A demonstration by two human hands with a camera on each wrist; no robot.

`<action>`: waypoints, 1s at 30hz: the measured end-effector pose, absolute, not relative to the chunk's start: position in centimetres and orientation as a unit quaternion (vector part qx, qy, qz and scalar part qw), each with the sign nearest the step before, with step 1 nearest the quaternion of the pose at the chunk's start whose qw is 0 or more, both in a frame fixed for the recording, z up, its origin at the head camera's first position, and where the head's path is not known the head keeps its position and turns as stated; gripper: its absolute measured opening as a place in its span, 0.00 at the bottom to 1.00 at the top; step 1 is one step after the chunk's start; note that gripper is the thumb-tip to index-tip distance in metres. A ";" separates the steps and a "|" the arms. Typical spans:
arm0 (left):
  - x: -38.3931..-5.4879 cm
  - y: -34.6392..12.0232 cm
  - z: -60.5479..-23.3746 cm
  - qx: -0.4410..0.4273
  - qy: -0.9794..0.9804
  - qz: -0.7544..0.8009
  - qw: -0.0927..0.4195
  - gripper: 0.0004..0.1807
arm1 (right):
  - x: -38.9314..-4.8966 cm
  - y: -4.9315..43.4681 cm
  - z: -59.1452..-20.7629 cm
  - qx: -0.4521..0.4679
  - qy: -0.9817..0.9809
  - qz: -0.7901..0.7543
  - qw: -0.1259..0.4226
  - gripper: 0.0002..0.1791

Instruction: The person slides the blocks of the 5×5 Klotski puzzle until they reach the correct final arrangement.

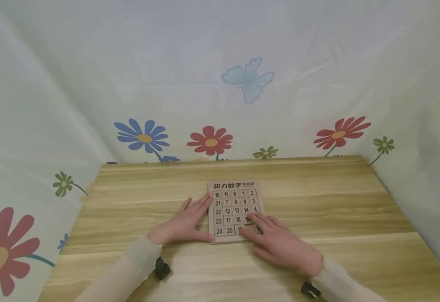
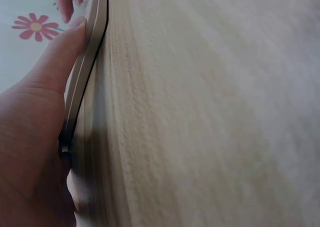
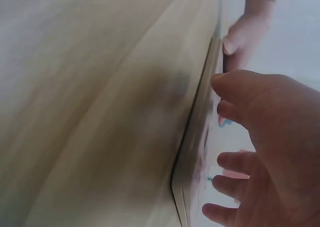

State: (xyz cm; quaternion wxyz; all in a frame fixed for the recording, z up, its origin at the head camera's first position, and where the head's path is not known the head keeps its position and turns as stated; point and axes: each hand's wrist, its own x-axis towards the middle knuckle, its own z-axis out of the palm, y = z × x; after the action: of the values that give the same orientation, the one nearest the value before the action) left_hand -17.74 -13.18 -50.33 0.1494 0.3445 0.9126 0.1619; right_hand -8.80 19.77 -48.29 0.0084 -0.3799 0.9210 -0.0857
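Observation:
A number sliding puzzle (image 1: 228, 240), a flat light-brown board with rows of black-numbered square tiles under a printed heading, lies on the wooden table. At its left edge, my left hand (image 1: 183, 222) rests with thumb and fingers spread, thumb by the lower corner and fingertips higher up the side. The left wrist view has that thumb (image 2: 60, 54) against the board's edge. Over the lower right of the puzzle reaches my right hand (image 1: 285, 245), its thumb on a bottom-row tile and a forefinger at the tile above. The right wrist view shows its fingers apart and loosely bent; they hide some tiles.
The wood-grain table (image 1: 148, 184) extends around the puzzle on all sides. Behind it hangs a pale cloth backdrop (image 1: 174, 54) printed with flowers and a blue butterfly. Small black devices sit at both wrists, such as the left wrist device (image 1: 162, 268).

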 end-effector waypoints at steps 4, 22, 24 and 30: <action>-17.9 -13.1 -50.3 0.346 0.912 0.164 0.146 0.71 | -9.2 18.7 -48.6 -0.395 0.916 -0.069 -0.003 0.30; -17.8 -13.3 -50.0 0.347 0.911 0.167 0.144 0.71 | -8.9 19.4 -47.7 -0.377 0.922 -0.087 0.004 0.30; -17.8 -13.3 -50.1 0.348 0.912 0.166 0.143 0.71 | -9.2 18.5 -47.9 -0.388 0.918 -0.083 0.005 0.30; -17.9 -13.3 -50.8 0.348 0.911 0.172 0.137 0.71 | -9.6 16.6 -47.7 -0.413 0.909 -0.061 0.008 0.28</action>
State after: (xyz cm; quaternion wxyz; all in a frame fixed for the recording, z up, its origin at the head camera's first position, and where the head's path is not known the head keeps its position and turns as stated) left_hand -17.88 -13.31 -50.80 0.1368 0.3483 0.9113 0.1718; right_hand -9.60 16.61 -47.75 0.0078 -0.4126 0.9088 -0.0606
